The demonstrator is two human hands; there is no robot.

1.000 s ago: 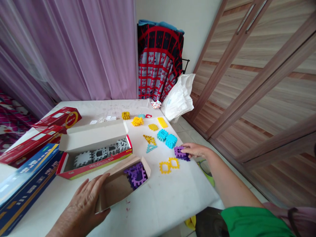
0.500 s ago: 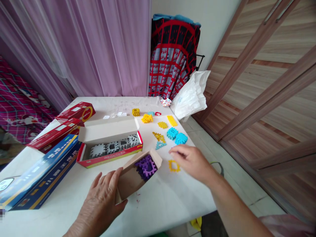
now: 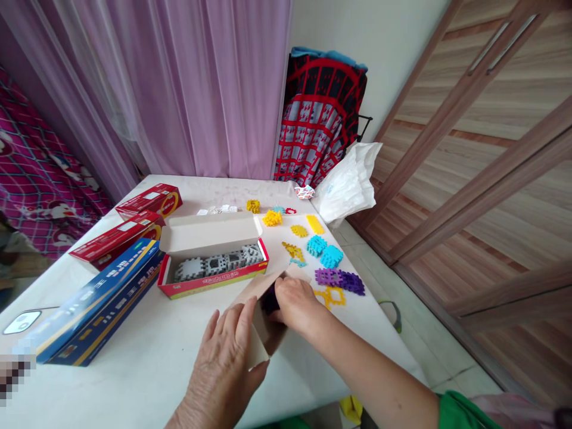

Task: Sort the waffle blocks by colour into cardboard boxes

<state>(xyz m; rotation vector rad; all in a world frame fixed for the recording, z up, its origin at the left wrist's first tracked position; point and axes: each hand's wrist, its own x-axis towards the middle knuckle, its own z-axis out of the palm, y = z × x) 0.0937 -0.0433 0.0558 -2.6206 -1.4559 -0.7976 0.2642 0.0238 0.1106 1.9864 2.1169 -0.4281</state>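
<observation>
My left hand [image 3: 230, 351] grips the near left side of an open cardboard box [image 3: 261, 345], thumb low and fingers over its upper edge. The box is tilted on the table. My right hand [image 3: 292, 298] reaches into it with fingers curled at dark purple interlocking blocks [image 3: 269, 301], which it mostly covers. Right of the box lie a purple block row [image 3: 339, 280] and yellow frame-shaped pieces [image 3: 335, 296]. Behind the box stands an open red box [image 3: 218, 283] holding grey blocks [image 3: 214, 264]. Turquoise blocks [image 3: 331, 256] sit near the table's right edge.
At left stand a long blue box [image 3: 100, 307], red boxes [image 3: 118, 238] and a phone [image 3: 27, 322]. More yellow pieces [image 3: 272, 218] lie farther back on the white table [image 3: 147, 363]. A white bag [image 3: 346, 187] stands at the back right corner, with a wooden wardrobe [image 3: 482, 161] beyond.
My right hand has moved left from above the table into the cardboard box. Purple blocks now show on the table where it was. My left hand stays on the box; the view has shifted.
</observation>
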